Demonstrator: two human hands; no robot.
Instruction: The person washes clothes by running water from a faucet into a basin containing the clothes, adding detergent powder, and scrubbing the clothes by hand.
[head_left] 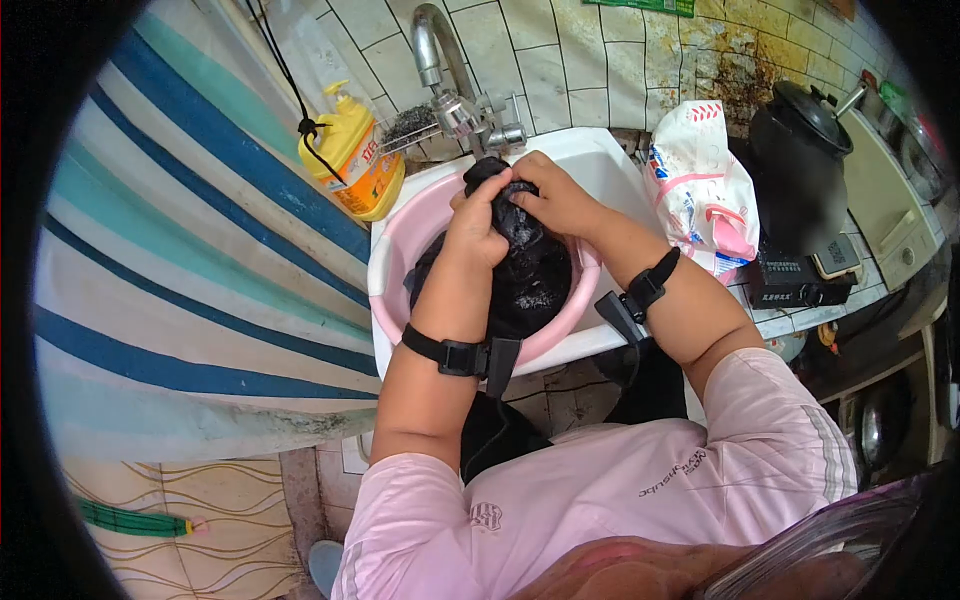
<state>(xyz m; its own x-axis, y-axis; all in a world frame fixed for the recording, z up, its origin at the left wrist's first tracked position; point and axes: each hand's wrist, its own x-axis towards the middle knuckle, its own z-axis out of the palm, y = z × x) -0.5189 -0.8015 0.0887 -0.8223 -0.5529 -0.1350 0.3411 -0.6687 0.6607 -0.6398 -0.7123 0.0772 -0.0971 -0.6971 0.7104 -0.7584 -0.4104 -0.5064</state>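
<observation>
My left hand point(478, 228) was closed around a bunch of the black cloth point(525, 265), fingers curled tight, knuckles up. My right hand point(555, 195) was closed on the same cloth just beside it, pinching a wet fold near the top, so the two hands touched over the garment. The cloth hung down from my grip into the pink basin point(400, 250), where the rest of it lay dark and soaked against the inner wall. The basin sat in the white sink point(600, 150), under the metal tap point(440, 60), whose spout ended right above my hands.

Each of my wrists carried a black strap point(455, 355), and my pink sleeves point(760, 440) were pushed up past the elbows.

A yellow bottle of dish soap point(355, 150) stood at the sink's left corner, touching the basin's rim, with a black cord point(300, 110) hanging in front of it. On the tiled bench to my right a white and pink bag point(700, 190) leaned near the sink, and beyond it stood a black pot point(800, 140) with its lid on. A striped blue and white curtain point(200, 250) hung on my left.
</observation>
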